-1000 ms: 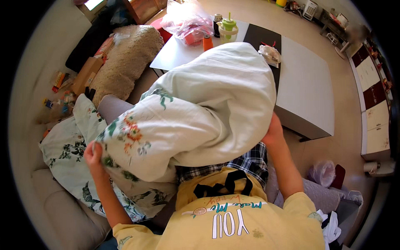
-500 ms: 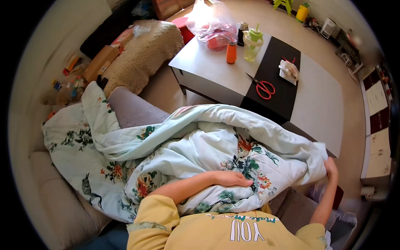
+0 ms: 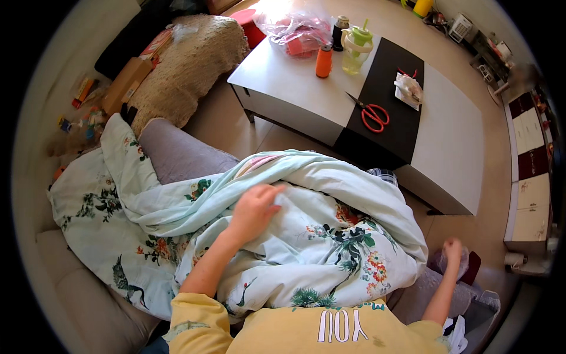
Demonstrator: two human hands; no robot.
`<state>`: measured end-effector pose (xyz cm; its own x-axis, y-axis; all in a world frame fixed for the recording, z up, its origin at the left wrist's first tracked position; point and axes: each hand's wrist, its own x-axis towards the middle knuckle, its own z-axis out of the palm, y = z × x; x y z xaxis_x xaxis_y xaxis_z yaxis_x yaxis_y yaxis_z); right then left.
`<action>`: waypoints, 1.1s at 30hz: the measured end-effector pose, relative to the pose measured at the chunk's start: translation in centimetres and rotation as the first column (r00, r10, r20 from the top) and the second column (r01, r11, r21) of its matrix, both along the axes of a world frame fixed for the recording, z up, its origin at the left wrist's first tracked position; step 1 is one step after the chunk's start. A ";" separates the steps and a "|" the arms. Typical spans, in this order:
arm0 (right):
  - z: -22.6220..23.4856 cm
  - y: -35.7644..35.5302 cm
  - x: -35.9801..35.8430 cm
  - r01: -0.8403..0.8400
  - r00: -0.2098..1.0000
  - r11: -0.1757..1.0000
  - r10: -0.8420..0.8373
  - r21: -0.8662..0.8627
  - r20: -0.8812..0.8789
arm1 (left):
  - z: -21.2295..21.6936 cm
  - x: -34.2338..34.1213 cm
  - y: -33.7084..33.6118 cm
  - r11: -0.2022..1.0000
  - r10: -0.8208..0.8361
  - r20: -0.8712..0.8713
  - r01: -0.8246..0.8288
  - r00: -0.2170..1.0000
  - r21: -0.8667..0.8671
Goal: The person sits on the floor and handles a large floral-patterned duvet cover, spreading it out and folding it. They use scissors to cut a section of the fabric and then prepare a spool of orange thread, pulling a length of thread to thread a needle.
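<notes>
1. From here, the left hand has its thumb apart from bent fingers, over the floral quilt; I can't tell if they touch.
2. The quilt lies bunched beneath that hand, spreading both ways, its edge short of the right hand.
3. Those right fingers curl inward; whether they pinch anything, I can't tell.
4. Beyond both hands, red-handled scissors lie on the table.

Pale mint floral cloth, yellow shirt, orange bottle; black-and-white table
</notes>
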<state>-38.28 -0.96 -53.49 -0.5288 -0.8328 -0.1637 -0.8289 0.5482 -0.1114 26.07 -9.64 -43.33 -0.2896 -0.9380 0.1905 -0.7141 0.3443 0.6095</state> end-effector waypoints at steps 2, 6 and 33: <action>3.0 -7.2 3.9 -0.138 0.937 0.909 0.249 -0.392 0.247 | -1.3 -0.9 0.3 0.989 -0.136 0.034 0.134 0.990 0.065; 8.1 -17.7 18.7 -0.276 0.699 0.892 0.442 -0.358 0.563 | -2.4 -1.7 0.1 0.989 -0.143 -0.053 0.145 0.988 0.031; 18.2 -10.6 13.3 -0.270 0.845 0.483 0.534 -0.833 0.036 | 3.2 11.0 2.1 0.753 0.424 0.112 -0.281 0.899 -0.594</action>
